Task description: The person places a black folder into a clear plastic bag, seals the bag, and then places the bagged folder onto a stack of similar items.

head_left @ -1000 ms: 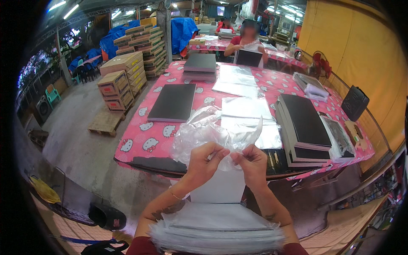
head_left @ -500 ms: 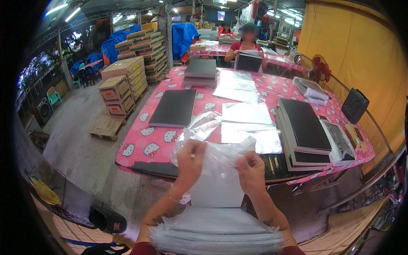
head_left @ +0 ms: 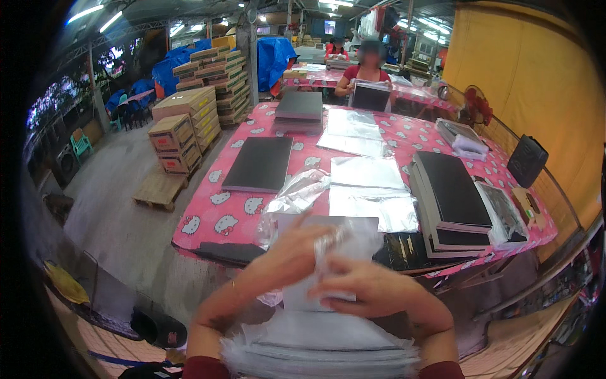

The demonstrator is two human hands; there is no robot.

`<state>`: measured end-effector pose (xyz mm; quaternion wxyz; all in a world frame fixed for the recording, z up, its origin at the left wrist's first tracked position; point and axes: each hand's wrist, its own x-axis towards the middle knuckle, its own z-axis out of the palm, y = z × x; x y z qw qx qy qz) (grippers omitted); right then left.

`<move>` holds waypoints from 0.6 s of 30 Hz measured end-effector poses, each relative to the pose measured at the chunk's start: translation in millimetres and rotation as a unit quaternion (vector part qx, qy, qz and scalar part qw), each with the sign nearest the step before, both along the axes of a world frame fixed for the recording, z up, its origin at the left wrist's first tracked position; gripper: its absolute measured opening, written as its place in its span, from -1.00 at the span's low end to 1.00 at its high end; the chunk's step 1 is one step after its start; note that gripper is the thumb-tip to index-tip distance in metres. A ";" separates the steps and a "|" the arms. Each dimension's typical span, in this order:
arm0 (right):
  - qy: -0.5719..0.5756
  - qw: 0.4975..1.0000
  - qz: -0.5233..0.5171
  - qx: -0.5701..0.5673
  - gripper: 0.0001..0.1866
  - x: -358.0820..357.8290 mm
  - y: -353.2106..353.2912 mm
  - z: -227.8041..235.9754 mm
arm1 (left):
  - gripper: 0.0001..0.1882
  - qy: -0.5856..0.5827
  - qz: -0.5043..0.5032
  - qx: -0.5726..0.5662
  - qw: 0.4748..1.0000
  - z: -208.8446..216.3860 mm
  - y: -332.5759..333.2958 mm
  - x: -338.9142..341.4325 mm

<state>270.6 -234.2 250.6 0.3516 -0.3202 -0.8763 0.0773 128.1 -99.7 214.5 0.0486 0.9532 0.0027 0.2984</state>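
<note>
In front of me, a crumpled clear plastic bag (head_left: pixel 338 243) is bunched between my hands. My left hand (head_left: pixel 300 252) is closed on it, palm turned down. My right hand (head_left: pixel 363 287) is just below and to the right, its fingers curled toward the plastic. Motion blurs those fingers, so their grip cannot be made out. Behind the hands stands a flat white panel (head_left: pixel 363 223), partly hidden by them. Close to my body, a thick stack of clear plastic-sleeved white items (head_left: pixel 319 347) lies between my forearms.
The pink patterned table (head_left: pixel 224 205) bears black-covered books (head_left: pixel 260 163), a tall black book stack (head_left: pixel 451 189) and silvery plastic sleeves (head_left: pixel 372 196). Across it a person in red (head_left: pixel 372 74) holds a black book. Cartons (head_left: pixel 173 142) on a pallet stand left; a red fan (head_left: pixel 476 104) stands right.
My hands have come closer together, gathering the plastic that was stretched between them. The right hand has dropped lower and toward the middle. The white panel's top edge now shows behind them.
</note>
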 end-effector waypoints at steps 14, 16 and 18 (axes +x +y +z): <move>0.680 0.596 0.223 -0.365 -0.68 133.1 -42.9 -78.5 | -0.73 0.190 -0.119 -0.397 0.890 -10.1 -3.4 -47.1; 0.413 0.825 0.110 -0.370 -0.74 133.6 -40.8 -95.0 | -0.72 0.138 -0.198 -0.351 0.905 -31.5 6.3 -38.3; 0.205 0.879 0.029 -0.429 -0.78 127.2 -37.2 -102.2 | -0.71 -0.051 -0.185 -0.647 0.738 -28.1 -7.5 -42.5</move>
